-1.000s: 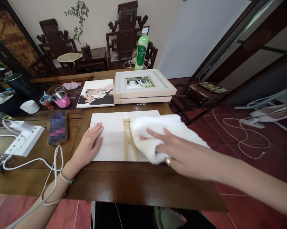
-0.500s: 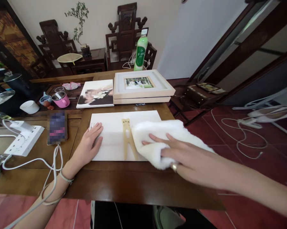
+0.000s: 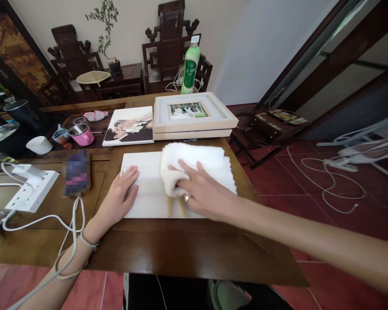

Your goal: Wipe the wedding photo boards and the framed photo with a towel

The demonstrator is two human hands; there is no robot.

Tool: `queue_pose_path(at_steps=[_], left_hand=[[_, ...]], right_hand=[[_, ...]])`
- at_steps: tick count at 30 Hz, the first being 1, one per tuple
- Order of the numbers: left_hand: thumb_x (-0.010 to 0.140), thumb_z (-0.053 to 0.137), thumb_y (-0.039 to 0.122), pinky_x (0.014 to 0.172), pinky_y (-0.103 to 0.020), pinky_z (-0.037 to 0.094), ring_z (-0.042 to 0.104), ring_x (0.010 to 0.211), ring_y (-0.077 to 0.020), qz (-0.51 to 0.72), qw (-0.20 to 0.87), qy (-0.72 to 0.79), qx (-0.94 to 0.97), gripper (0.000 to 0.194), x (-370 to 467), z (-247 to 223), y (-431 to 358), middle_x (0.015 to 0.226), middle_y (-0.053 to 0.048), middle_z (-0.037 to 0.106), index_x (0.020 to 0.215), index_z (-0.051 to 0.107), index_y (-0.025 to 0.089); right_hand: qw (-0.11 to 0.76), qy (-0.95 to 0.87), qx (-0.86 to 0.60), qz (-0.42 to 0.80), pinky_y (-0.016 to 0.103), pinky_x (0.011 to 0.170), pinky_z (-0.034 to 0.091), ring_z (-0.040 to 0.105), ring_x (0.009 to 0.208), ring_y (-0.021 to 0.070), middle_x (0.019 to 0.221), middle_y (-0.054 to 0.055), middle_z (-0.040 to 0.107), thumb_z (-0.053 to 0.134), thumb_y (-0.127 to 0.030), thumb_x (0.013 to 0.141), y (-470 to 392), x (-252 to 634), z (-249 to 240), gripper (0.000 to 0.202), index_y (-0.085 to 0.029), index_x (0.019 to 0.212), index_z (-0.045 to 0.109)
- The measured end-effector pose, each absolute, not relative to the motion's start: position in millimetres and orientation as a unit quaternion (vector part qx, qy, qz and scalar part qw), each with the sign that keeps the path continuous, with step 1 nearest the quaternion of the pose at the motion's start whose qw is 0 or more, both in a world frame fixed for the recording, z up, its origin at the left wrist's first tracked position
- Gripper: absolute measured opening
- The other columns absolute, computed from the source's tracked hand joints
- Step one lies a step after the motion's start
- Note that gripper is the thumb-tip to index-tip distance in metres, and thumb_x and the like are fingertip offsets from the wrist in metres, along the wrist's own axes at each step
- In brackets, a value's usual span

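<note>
A flat white panel (image 3: 145, 181) lies on the table in front of me. My left hand (image 3: 122, 191) rests flat on its left edge, fingers stretched out. A fluffy white cloth (image 3: 209, 158) covers the panel's right half, bunched at its left end. My right hand (image 3: 202, 189) presses down on this cloth, with some fingers curled into its fold. From under the cloth stick out the two lower ends of a pale yellow forked stand (image 3: 169, 208), fixed to the panel. The upper part of that stand is hidden.
Behind the panel lie a photo print (image 3: 129, 125) and stacked picture frames (image 3: 194, 126), with a green bottle (image 3: 190, 69) beyond. To the left are a phone (image 3: 76, 172), a power strip (image 3: 35, 189), white cables and a pink cup (image 3: 83, 137). The table's edge (image 3: 194, 271) is nearest me.
My right hand has slid the cloth left and away from me, over the upper part of the yellow stand. My left hand stays on the panel.
</note>
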State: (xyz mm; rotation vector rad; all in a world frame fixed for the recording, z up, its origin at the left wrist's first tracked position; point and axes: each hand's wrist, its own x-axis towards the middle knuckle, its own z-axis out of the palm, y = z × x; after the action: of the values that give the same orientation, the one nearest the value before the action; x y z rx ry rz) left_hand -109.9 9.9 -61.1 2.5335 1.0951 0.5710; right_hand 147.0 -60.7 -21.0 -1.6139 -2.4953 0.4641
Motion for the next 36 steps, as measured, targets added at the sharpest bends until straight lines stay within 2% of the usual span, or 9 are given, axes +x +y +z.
queue_pose_path(at_steps=[5, 10, 14, 17, 21, 25, 30, 36], left_hand=[[0.097, 0.041, 0.03, 0.115, -0.056, 0.03, 0.037, 0.142, -0.0271, 0.204, 0.162, 0.383, 0.886, 0.044, -109.7, -61.5, 9.4, 0.148, -0.015, 0.047, 0.138, 0.05, 0.016], [0.097, 0.042, 0.03, 0.115, -0.055, 0.029, 0.037, 0.142, -0.0271, 0.21, 0.165, 0.382, 0.885, 0.044, -109.9, -61.2, 8.6, 0.148, -0.014, 0.046, 0.138, 0.05, 0.019], [0.097, 0.042, 0.031, 0.115, -0.055, 0.029, 0.037, 0.141, -0.0276, 0.21, 0.168, 0.388, 0.881, 0.044, -110.5, -62.1, 8.2, 0.149, -0.014, 0.046, 0.138, 0.05, 0.019], [0.097, 0.042, 0.031, 0.117, -0.054, 0.027, 0.033, 0.143, -0.0276, 0.217, 0.173, 0.384, 0.88, 0.045, -111.1, -64.0, 8.8, 0.149, -0.014, 0.045, 0.139, 0.049, 0.018], [0.099, 0.039, 0.032, 0.119, -0.051, 0.023, 0.022, 0.148, -0.0262, 0.222, 0.179, 0.38, 0.88, 0.05, -111.1, -63.8, 9.6, 0.155, -0.016, 0.034, 0.145, 0.041, 0.013], [0.101, 0.033, 0.034, 0.118, -0.052, 0.022, 0.024, 0.147, -0.0257, 0.192, 0.19, 0.399, 0.876, 0.049, -110.5, -61.3, 10.0, 0.157, -0.015, 0.032, 0.146, 0.039, 0.016], [0.1, 0.036, 0.035, 0.118, -0.054, 0.024, 0.027, 0.146, -0.0269, 0.194, 0.183, 0.397, 0.878, 0.049, -110.6, -63.4, 10.7, 0.154, -0.015, 0.036, 0.144, 0.042, 0.016], [0.099, 0.036, 0.03, 0.117, -0.054, 0.025, 0.028, 0.146, -0.0271, 0.192, 0.176, 0.394, 0.882, 0.047, -110.8, -62.9, 9.9, 0.154, -0.015, 0.037, 0.144, 0.042, 0.018]], right_hand=[[0.05, -0.842, -0.491, 0.218, 0.071, 0.111, 0.011, 0.006, 0.145, 0.0399, 0.156, 0.014, 0.028, 0.047, -0.002, 0.065, -119.0, 128.7, -7.5, 0.042, -0.013, 0.097, 0.071], [0.036, -0.84, -0.47, 0.27, 0.068, 0.113, 0.014, 0.012, 0.145, 0.0371, 0.154, 0.011, 0.033, 0.048, -0.005, 0.064, -147.6, 124.5, 4.7, 0.048, -0.016, 0.105, 0.071], [0.049, -0.829, -0.494, 0.258, 0.066, 0.113, 0.018, 0.015, 0.145, 0.0344, 0.154, 0.01, 0.035, 0.044, -0.002, 0.067, -122.8, 129.6, 5.4, 0.053, -0.017, 0.113, 0.067], [0.033, -0.829, -0.513, 0.219, 0.068, 0.112, 0.019, 0.016, 0.145, 0.0373, 0.155, 0.014, 0.033, 0.044, -0.002, 0.071, -85.0, 131.6, 1.9, 0.052, -0.014, 0.118, 0.064], [0.037, -0.822, -0.548, 0.151, 0.07, 0.108, 0.022, 0.016, 0.145, 0.039, 0.155, 0.017, 0.033, 0.041, -0.003, 0.078, -34.4, 127.1, -0.9, 0.048, -0.011, 0.122, 0.059], [0.004, -0.811, -0.571, 0.129, 0.071, 0.107, 0.022, 0.017, 0.144, 0.0406, 0.156, 0.017, 0.032, 0.042, -0.006, 0.082, -10.3, 119.2, -4.1, 0.047, -0.012, 0.126, 0.057], [-0.006, -0.843, -0.532, 0.075, 0.072, 0.108, 0.018, 0.016, 0.144, 0.0445, 0.156, 0.02, 0.029, 0.051, -0.011, 0.082, -38.8, 109.0, -16.7, 0.035, -0.012, 0.114, 0.067], [0.014, -0.895, -0.424, 0.139, 0.078, 0.104, 0.016, 0.018, 0.14, 0.0505, 0.155, 0.02, 0.03, 0.057, -0.021, 0.084, -115.1, 90.8, -11.0, 0.023, -0.016, 0.098, 0.074]])
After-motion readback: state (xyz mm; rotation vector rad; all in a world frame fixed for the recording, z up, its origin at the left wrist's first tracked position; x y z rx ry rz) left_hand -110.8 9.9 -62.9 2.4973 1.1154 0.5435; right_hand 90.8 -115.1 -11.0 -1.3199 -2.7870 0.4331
